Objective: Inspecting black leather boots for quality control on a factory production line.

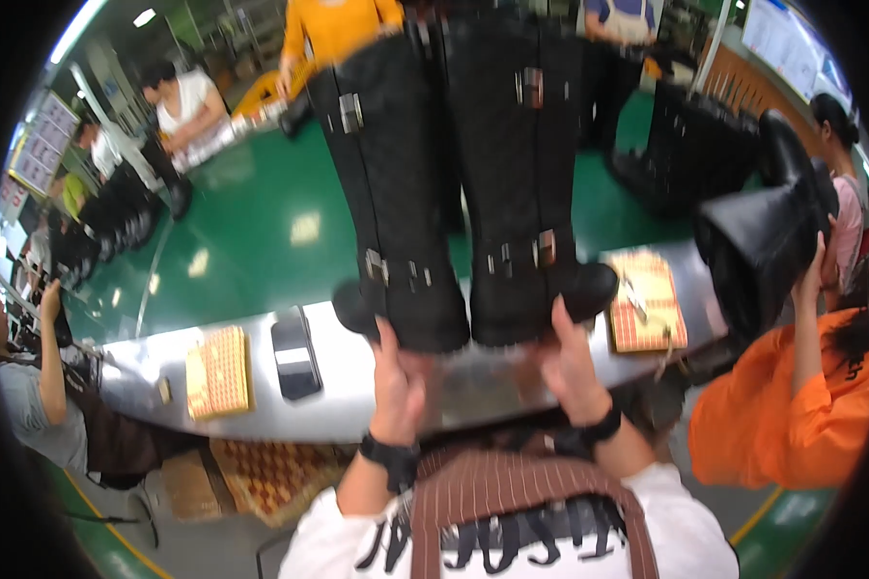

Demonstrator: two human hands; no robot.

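now | black boots (406,183) upright | lower ends in left fingers (387,349), right fingers (568,338)

The person holds both hands out in front of the chest, a little way apart. The left forearm (360,492) and the right forearm (633,450) reach forward and lean in toward each other. The left hand (399,391) has its thumb (386,338) pointing up and away. The right hand (574,372) does the same with its own thumb. Both hands are bent in a grip, but most of the fingers are hard to see.
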